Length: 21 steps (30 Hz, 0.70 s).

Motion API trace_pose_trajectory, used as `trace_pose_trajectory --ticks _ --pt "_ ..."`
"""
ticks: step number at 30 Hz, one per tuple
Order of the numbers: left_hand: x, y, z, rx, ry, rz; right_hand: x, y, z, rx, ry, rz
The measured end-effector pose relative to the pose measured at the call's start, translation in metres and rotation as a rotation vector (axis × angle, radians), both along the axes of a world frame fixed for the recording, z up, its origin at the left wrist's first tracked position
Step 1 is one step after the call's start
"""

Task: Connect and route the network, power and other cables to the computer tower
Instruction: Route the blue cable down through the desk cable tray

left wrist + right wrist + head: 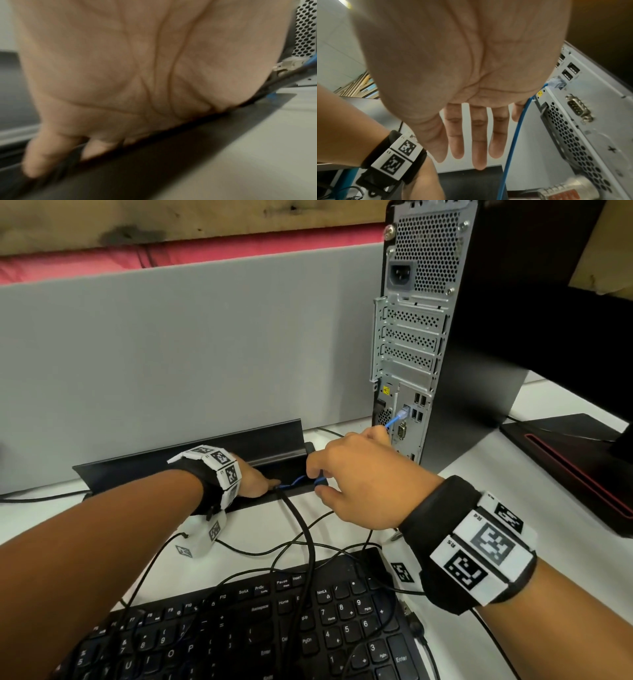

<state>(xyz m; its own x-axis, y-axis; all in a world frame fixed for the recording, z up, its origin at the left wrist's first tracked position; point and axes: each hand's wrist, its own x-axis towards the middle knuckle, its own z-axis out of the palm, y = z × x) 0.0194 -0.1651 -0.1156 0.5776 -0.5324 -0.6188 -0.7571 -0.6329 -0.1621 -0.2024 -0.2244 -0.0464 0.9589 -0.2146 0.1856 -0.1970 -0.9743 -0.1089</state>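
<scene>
The computer tower (428,337) stands at the right with its rear panel facing me. A blue network cable (390,422) is plugged into its port, runs behind my right hand (317,481) and drops into the black cable tray (191,450). In the right wrist view the right hand (458,159) has straight, spread fingers, with the blue cable (510,148) running past the little finger. My left hand (270,482) reaches into the tray, its fingers (60,155) pressing on black cables there. The tower's power inlet (400,276) is empty.
Several black cables (308,535) trail from the tray across the white desk and over a black keyboard (257,628) at the front. A grey partition (171,354) stands behind the tray. A black monitor base (575,463) lies right of the tower.
</scene>
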Motion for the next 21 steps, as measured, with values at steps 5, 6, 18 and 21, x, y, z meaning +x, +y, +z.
trace_pose_trajectory --ticks 5,6,18,21 --pt "-0.002 0.008 0.009 -0.17 0.191 0.152 0.002 0.001 -0.001 -0.018 0.024 -0.001" --pt "-0.007 0.008 0.014 -0.18 0.21 0.159 0.002 0.001 -0.001 -0.02 0.023 -0.001" --pt "-0.04 -0.028 0.02 -0.141 0.204 -0.045 0.003 -0.001 0.001 0.005 0.037 -0.007" --pt "-0.033 -0.033 0.017 -0.114 0.092 -0.099 0.003 -0.003 0.002 0.012 0.031 -0.007"
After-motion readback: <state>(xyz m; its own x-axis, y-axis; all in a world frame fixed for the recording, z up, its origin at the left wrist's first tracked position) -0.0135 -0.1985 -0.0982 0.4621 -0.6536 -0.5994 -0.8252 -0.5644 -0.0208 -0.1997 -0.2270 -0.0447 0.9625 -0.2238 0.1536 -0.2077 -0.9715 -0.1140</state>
